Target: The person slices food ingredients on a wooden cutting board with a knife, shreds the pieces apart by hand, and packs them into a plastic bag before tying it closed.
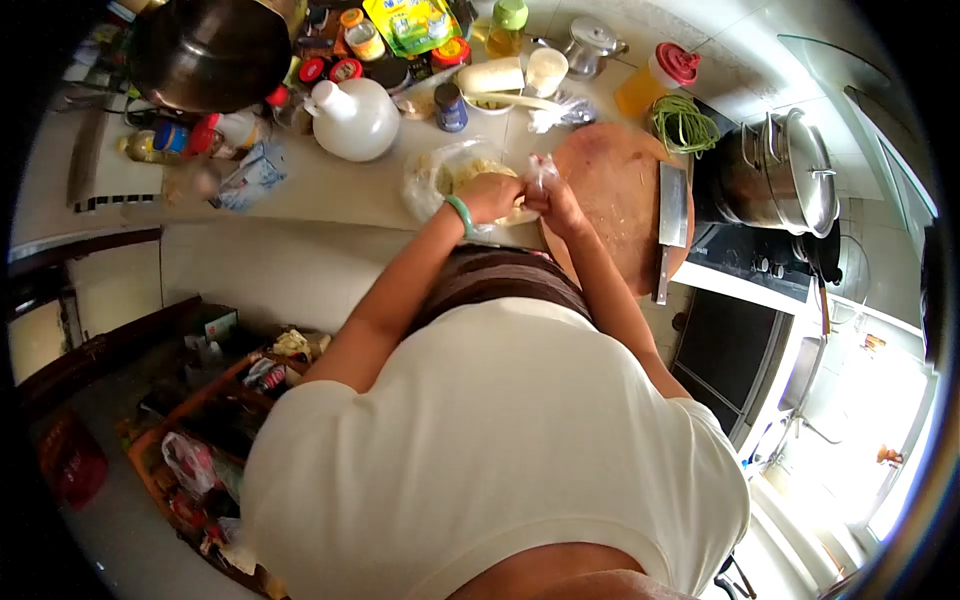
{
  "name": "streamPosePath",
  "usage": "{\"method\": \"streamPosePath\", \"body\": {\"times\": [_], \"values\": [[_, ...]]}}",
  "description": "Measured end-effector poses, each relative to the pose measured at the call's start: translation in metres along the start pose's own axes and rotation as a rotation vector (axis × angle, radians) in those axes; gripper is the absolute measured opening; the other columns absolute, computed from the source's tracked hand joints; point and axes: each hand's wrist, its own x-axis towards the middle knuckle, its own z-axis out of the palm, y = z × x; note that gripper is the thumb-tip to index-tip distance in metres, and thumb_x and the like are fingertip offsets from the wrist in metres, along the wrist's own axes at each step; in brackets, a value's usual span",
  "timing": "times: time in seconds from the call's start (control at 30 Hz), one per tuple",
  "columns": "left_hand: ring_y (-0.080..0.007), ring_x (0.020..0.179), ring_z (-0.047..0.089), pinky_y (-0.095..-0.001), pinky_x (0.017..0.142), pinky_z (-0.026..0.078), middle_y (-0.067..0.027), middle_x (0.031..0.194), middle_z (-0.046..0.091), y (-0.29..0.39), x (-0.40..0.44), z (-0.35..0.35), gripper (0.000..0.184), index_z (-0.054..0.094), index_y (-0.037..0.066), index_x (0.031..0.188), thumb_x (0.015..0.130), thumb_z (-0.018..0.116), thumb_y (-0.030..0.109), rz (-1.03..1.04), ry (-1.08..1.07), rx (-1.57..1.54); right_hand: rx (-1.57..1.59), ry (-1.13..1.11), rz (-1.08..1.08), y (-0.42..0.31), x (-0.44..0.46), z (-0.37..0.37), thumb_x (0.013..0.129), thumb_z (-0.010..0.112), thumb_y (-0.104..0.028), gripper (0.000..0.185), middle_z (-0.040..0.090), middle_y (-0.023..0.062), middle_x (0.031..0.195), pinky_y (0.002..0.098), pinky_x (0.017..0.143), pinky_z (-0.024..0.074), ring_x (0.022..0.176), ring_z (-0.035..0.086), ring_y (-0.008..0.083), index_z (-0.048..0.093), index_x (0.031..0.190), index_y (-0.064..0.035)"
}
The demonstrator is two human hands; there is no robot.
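Observation:
On the counter's front edge, a clear plastic bag (425,180) lies spread around pale, yellowish food (462,172). My left hand (490,197), with a green bangle at the wrist, is closed at the right side of this bag. Close beside it, my right hand (560,207) is closed on bunched clear plastic (541,172) that sticks up from its fingers. Whether this plastic belongs to the same bag cannot be made out. Under and to the right of my right hand is a round wooden cutting board (610,210), with a cleaver (672,210) on its right side.
Behind the bag stand a white jug (355,120), a dark blue jar (451,108) and several condiment containers. Green stringy vegetables (684,126) lie behind the board. A steel steamer pot (785,170) sits on the stove at right. A large metal pot (205,60) is at far left.

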Motion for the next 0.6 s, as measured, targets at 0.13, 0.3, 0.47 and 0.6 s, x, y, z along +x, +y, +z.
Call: {"method": "streamPosePath", "body": {"times": [0.13,0.3,0.47,0.6], "values": [[-0.0331,0.081,0.062,-0.0393,0.076,0.048,-0.0189,0.089,0.066,0.012,-0.018,-0.019,0.060,0.058,0.001,0.117,0.075,0.069,0.042,0.051,0.211,-0.564,-0.264,0.107,-0.049,-0.007,-0.007,0.021,0.088,0.053,-0.012,0.030,0.058,0.0080,0.083,0.0284,0.056,0.0453,0.065,0.057,0.0176,0.045,0.115,-0.0028],[-0.0277,0.083,0.064,-0.0366,0.076,0.048,-0.0168,0.091,0.067,0.022,-0.015,-0.011,0.049,0.061,0.000,0.113,0.088,0.061,0.042,-0.074,0.310,-0.515,-1.043,0.263,-0.308,0.000,-0.007,0.033,0.087,0.058,-0.007,0.042,0.058,0.0297,0.099,0.0420,0.072,0.0498,0.088,0.063,0.0382,0.034,0.120,0.0049],[-0.0173,0.062,0.060,-0.0330,0.056,0.046,-0.0095,0.070,0.064,-0.003,-0.006,0.009,0.037,0.067,0.002,0.099,0.097,0.049,0.034,-0.142,0.569,-0.819,0.004,0.079,-0.186,-0.015,-0.026,0.049,0.093,0.057,-0.017,0.056,0.051,0.0184,0.123,0.0343,0.083,0.0482,0.106,0.056,0.0231,0.026,0.138,-0.0040],[-0.0198,0.050,0.059,-0.0350,0.051,0.046,-0.0098,0.055,0.059,0.010,-0.010,-0.012,0.040,0.068,0.001,0.093,0.096,0.050,0.037,-0.228,0.479,-0.693,-0.024,0.221,-0.126,-0.001,-0.008,0.044,0.096,0.056,-0.030,0.045,0.056,0.0030,0.091,0.0236,0.065,0.0440,0.075,0.050,0.0094,0.050,0.131,-0.0040]]}}
